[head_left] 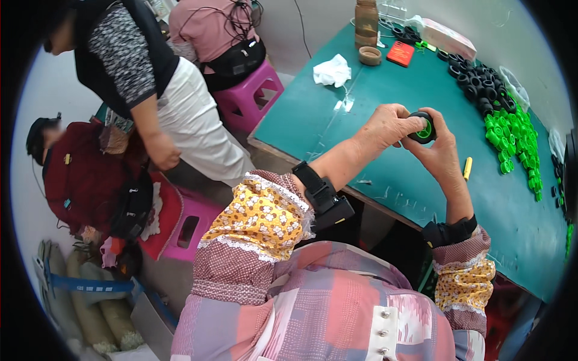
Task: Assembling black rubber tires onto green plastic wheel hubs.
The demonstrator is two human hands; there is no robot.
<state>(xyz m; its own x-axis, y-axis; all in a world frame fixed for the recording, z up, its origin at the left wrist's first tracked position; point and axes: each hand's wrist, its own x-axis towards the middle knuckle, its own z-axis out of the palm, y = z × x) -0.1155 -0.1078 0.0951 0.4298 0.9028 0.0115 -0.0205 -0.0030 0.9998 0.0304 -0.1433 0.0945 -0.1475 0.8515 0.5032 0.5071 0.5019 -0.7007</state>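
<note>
Above the green-topped table (391,186), both my hands hold one small toy wheel (425,131), a black tyre around a bright green hub. My left hand (385,125) grips its left side, thumb pressed against the tyre. Fingers of my right hand (441,151) wrap its top and right side, with the thumb below. To the right of them lies a heap of loose green hubs (512,135), and behind it a pile of black tyres (478,84). A short yellow stick-like item (467,168) rests beside my right hand.
At the back are a brown bottle (366,24), a round brown lid (369,56), a red box-like item (400,54), a tissue pack (448,37) and crumpled white tissue (332,71). A person (138,78) stands at left; two others sit near pink stools (250,96).
</note>
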